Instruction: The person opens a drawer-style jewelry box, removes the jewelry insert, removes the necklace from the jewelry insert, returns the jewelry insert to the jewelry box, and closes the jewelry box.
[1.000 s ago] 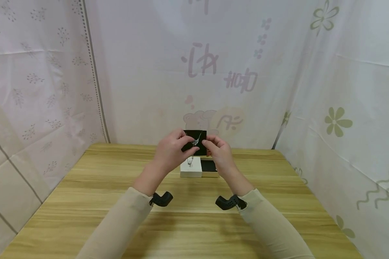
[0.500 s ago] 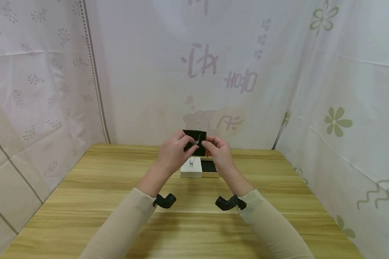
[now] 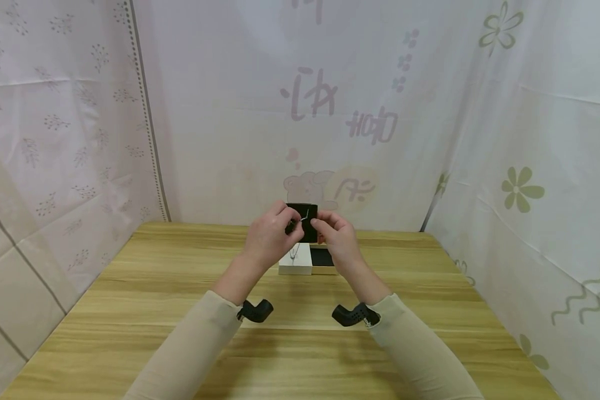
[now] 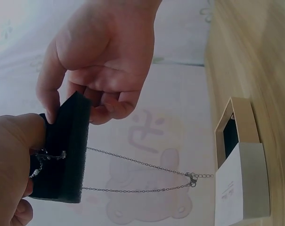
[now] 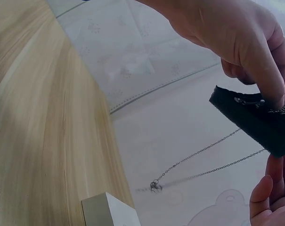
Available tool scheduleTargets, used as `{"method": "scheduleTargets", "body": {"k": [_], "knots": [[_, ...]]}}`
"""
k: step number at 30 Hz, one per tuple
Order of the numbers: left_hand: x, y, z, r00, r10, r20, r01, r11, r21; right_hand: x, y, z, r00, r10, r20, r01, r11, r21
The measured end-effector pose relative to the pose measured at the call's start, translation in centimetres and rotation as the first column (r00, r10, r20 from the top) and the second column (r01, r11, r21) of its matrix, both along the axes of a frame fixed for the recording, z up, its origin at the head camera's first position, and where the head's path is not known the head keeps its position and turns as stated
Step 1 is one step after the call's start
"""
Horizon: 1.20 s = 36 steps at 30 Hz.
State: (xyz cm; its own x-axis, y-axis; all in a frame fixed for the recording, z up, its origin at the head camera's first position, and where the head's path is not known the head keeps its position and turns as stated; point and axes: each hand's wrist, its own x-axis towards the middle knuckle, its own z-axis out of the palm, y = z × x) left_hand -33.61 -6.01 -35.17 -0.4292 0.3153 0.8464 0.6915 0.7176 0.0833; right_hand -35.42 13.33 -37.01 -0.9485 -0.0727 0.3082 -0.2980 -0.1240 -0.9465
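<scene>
A silver necklace is looped round a black foam pad (image 3: 308,232) held up above the table, its chain (image 4: 142,164) hanging below. The left hand (image 3: 270,232) pinches the necklace's pendant (image 3: 304,218) against the pad's front between thumb and index finger. On the pad's other side the right hand (image 3: 338,233) grips its edge with thumb and fingers. In the left wrist view, the pendant (image 4: 47,154) is partly covered by the left fingers. The right wrist view has the left hand (image 5: 241,42) at the top, its fingertip touching the pad (image 5: 248,117).
Behind and below the hands, a white box sleeve (image 3: 295,264) stands on the wooden table (image 3: 300,355). A tan drawer with a black inside (image 3: 323,257) sticks out of its right side. Printed curtains (image 3: 220,111) enclose the table's back and sides.
The left hand has shifted slightly right, and its thumb and index finger have closed up over the pendant, covering more of it. The right hand and pad stay nearly in place.
</scene>
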Motion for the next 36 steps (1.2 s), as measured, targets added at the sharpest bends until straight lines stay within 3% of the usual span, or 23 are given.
{"method": "scheduleTargets", "body": {"k": [6,16,24,36], "knots": [[0.2,0.0,0.2,1.0,-0.011,0.008,0.011,1.0,0.014,0.0,0.0,-0.1,1.0,0.002,0.001,-0.002,1.0,0.006],[0.1,0.0,1.0,0.998,-0.021,-0.052,0.023,0.999,0.028,0.0,0.2,-0.2,1.0,-0.002,-0.01,0.002,1.0,0.011],[-0.2,-0.3,2.4,0.996,-0.02,-0.088,0.022,1.0,0.019,-0.1,0.3,-0.5,1.0,-0.004,-0.011,0.004,1.0,0.023],[-0.3,-1.0,4.6,0.998,-0.031,-0.051,0.033,0.999,0.038,-0.2,0.5,-0.8,1.0,-0.017,0.009,0.017,0.999,0.029]]}}
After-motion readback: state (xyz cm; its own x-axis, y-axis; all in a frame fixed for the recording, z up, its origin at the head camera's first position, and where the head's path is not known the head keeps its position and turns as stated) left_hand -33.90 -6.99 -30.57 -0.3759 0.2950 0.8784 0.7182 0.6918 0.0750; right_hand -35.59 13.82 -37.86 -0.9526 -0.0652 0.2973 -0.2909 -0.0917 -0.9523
